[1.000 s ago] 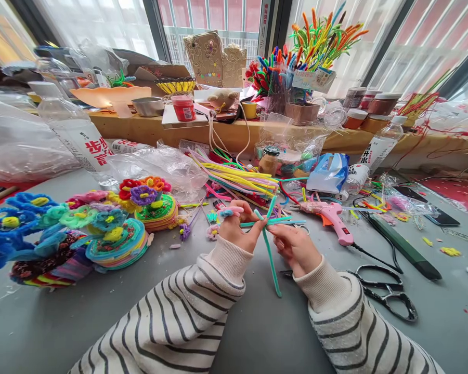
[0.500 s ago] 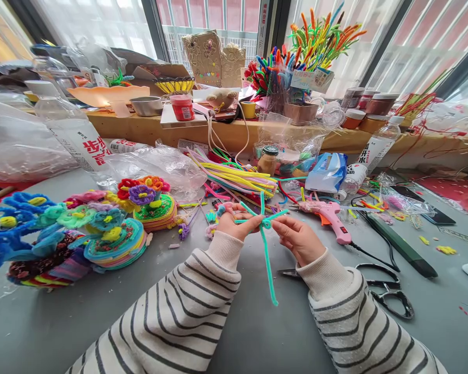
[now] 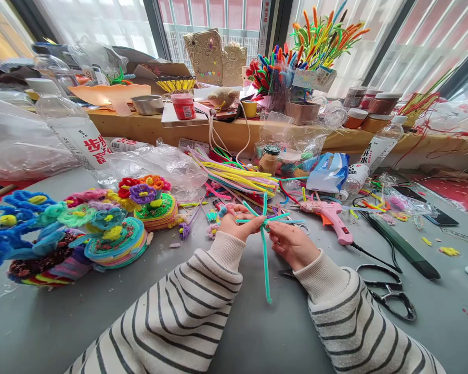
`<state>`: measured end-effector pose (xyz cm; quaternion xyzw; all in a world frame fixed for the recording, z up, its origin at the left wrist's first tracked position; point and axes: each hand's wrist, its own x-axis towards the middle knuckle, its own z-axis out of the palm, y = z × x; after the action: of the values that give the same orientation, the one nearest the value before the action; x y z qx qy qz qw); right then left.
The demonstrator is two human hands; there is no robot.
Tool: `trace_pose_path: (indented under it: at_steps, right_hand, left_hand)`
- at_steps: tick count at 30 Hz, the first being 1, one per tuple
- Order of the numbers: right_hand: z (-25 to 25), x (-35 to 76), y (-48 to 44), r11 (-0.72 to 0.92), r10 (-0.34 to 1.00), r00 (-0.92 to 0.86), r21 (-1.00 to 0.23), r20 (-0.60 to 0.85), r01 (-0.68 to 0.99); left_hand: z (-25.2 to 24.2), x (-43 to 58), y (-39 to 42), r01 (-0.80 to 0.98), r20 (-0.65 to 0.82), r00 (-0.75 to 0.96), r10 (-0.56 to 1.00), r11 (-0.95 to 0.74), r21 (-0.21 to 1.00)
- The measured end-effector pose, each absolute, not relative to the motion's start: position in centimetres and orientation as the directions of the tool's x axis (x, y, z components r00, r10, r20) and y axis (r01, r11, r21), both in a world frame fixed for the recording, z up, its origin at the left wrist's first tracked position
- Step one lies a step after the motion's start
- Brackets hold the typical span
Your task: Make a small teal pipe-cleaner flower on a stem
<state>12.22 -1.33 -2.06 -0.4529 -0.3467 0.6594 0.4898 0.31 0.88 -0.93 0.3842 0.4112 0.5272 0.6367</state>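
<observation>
Several turquoise pipe cleaners (image 3: pixel 265 265) cross at one center and fan out like a star between my hands, one long leg pointing down toward me. My left hand (image 3: pixel 242 223) pinches the star near its center from the left, thumb on top. From the right, my right hand (image 3: pixel 292 243) has thumb and fingertips closed at the center, where a strand stretches out to the right over the fingers. Black-handled scissors (image 3: pixel 390 291) lie by my right sleeve, their blade tip partly under the wrist.
Pipe-cleaner flower pots (image 3: pixel 115 241) stand at the left. A pink glue gun (image 3: pixel 331 215) with a cord and a dark green cutter-like tool (image 3: pixel 405 246) lie at the right. Behind my hands are a bundle of pipe cleaners (image 3: pixel 242 179), a small jar (image 3: pixel 269 158) and a wooden ledge (image 3: pixel 164 124).
My right hand has shifted slightly down and left at the center. A strand now extends to the right above its fingers, and the long leg hangs straighter.
</observation>
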Motion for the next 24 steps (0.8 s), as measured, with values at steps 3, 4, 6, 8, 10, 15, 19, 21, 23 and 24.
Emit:
trace_pose_path:
  at_steps: [3,4,6,8,10,15,19,21,23,24]
  right_hand:
    - [-2.27,12.32,-1.44,-0.099,0.995,0.024,-0.991,-0.101,-0.093]
    - [-2.30,12.35,-1.49,-0.031,0.997,0.064,-0.999,-0.030,0.015]
    - [-2.27,12.33,-1.61,0.072,0.990,0.109,-0.978,0.095,0.196]
    - [-2.15,12.25,-1.71,0.137,0.977,0.120,-0.947,0.178,0.289]
    - [-2.06,12.17,-1.76,0.181,0.965,0.127,-0.930,0.232,0.320]
    - [-2.19,12.36,-1.65,0.251,0.943,0.123,-0.905,0.308,0.344]
    - [-2.39,12.67,-1.56,0.302,0.924,0.096,-0.861,0.369,0.409]
    - [-2.38,12.75,-1.56,0.322,0.916,0.081,-0.840,0.393,0.437]
    - [-2.31,12.77,-1.58,0.337,0.910,0.063,-0.821,0.409,0.460]
    - [-2.28,12.76,-1.60,0.343,0.909,0.053,-0.813,0.414,0.470]
  left_hand:
    - [-0.99,0.44,0.89,-0.337,-0.113,0.062,0.992,0.127,0.933]
    - [-1.01,0.50,0.87,-0.326,-0.115,0.039,0.993,0.122,0.937]
    - [-1.06,0.57,0.84,-0.310,-0.126,0.005,0.992,0.121,0.943]
    - [-1.10,0.56,0.81,-0.300,-0.136,0.001,0.991,0.129,0.945]
    - [-1.10,0.47,0.77,-0.291,-0.137,0.015,0.990,0.136,0.947]
    - [-0.66,0.27,0.54,-0.223,-0.106,0.038,0.994,0.112,0.968]
    - [-0.54,0.32,0.55,-0.239,-0.143,0.042,0.989,0.149,0.960]
    - [-0.70,0.27,0.67,-0.221,-0.142,0.050,0.989,0.150,0.964]
    - [-0.89,0.15,0.79,-0.189,-0.128,0.057,0.990,0.136,0.973]
    - [-0.98,0.08,0.83,-0.176,-0.119,0.048,0.992,0.126,0.976]
